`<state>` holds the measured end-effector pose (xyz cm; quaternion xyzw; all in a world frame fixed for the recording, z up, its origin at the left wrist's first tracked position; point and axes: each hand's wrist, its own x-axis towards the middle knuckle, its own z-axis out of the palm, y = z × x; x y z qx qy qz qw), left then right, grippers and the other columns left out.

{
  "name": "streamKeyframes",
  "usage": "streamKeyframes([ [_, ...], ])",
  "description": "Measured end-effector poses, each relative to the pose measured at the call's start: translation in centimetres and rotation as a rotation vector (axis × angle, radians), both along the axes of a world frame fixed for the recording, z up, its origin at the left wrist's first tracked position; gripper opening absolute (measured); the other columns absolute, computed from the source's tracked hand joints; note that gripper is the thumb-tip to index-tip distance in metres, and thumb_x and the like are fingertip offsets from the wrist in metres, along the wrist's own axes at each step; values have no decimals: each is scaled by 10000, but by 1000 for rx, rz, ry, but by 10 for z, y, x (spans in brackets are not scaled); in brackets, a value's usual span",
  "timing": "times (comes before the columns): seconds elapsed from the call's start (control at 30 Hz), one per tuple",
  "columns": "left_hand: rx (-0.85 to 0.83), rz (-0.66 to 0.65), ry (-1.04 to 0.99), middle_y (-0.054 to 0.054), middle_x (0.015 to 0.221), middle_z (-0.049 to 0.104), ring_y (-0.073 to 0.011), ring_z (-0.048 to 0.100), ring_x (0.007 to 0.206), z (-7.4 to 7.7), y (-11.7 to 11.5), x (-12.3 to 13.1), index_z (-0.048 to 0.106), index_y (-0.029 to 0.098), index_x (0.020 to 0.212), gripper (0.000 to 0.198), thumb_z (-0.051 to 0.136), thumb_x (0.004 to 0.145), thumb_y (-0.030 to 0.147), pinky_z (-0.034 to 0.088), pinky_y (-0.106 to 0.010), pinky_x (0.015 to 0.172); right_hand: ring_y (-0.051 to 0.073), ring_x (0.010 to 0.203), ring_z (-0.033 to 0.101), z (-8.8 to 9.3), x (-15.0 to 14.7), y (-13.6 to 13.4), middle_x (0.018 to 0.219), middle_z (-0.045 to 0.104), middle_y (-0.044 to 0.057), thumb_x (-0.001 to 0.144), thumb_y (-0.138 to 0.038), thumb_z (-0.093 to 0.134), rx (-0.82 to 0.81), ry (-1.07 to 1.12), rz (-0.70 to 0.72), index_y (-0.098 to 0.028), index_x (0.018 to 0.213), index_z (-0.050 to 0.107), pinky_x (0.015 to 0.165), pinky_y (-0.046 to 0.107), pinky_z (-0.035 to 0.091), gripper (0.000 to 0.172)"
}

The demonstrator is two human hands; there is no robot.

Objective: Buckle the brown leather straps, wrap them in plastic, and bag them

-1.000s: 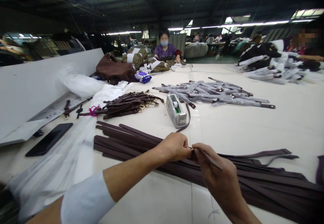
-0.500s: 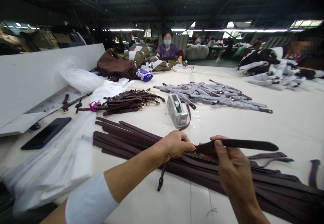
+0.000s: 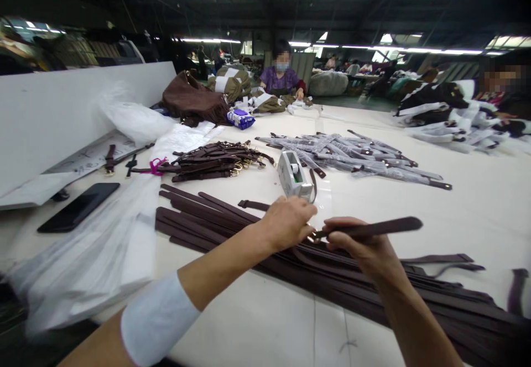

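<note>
left hand (image 3: 290,220) is pinching at a gold buckle (image 3: 312,236), right hand (image 3: 360,240) is gripping the brown strap (image 3: 381,226) just beside it — perhaps so that two close grips are steadying the join. the strap's free end is jutting out rightward from the right hand. below both hands, a pile of loose straps (image 3: 344,284) is lying on the counter (image 3: 249,312), likely laid lengthwise for easy picking. just beyond the left hand, a tape dispenser (image 3: 289,177) is holding a roll. farther out, clear sleeves (image 3: 332,148) are enclosing more straps — probably shielding the leather. left of the left hand, translucent plastic (image 3: 133,251) is spreading; contents unclear.
</note>
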<state>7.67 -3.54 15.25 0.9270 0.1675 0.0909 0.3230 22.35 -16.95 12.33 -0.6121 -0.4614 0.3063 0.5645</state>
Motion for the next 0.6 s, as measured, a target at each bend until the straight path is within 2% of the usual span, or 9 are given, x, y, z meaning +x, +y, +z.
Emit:
streamKeyframes([
  [0.07,85,243,-124,-73,860,597,-197,522,807,-13,-14,-13,585,161,852,201,454,868,312,372,-295,723,163,548,611,-17,-2,10,718,667,60,696,-360,721,25,154,-216,-149,848,674,529,276,544,265],
  [0.1,109,366,-179,-69,830,594,-204,521,807,-22,-23,-20,582,162,823,248,451,870,367,377,-307,737,155,511,595,-23,-6,14,685,659,60,701,-378,714,28,180,-254,-136,823,674,489,270,536,275],
  [0.17,43,480,-223,-58,823,598,-221,520,825,-42,-37,-29,590,168,817,279,549,804,444,389,-318,745,141,481,571,-30,-14,18,653,646,57,724,-399,691,30,172,-233,-126,784,677,451,253,518,280],
  [0.27,-222,491,-329,-46,861,606,-213,524,845,-66,-49,-33,608,170,874,303,568,796,460,400,-300,753,124,506,545,-28,-28,17,644,623,44,771,-409,641,39,140,-88,-132,764,680,435,217,473,281],
  [0.37,-482,423,-478,-28,852,609,-181,537,827,-75,-51,-28,625,164,877,290,515,844,430,397,-257,754,89,505,475,-17,-38,14,613,581,17,837,-397,566,30,105,38,-146,806,665,423,177,396,272],
  [0.47,-678,430,-544,-5,766,590,-156,526,760,-78,-55,-22,632,143,804,292,518,849,408,387,-223,705,47,451,372,-4,-43,12,741,615,8,844,-355,574,113,171,-61,-186,886,601,387,160,318,176],
  [0.53,-736,458,-553,2,716,563,-145,508,721,-80,-60,-19,617,130,758,318,509,851,414,378,-214,665,36,424,345,1,-44,10,831,620,9,838,-361,582,177,290,-145,-215,931,551,354,158,276,176],
  [0.6,-789,489,-587,-4,748,567,-149,510,753,-84,-64,-16,610,128,803,312,494,860,412,385,-215,684,35,400,329,0,-43,7,762,598,-3,839,-409,566,88,384,-120,-210,930,533,330,154,224,221],
])
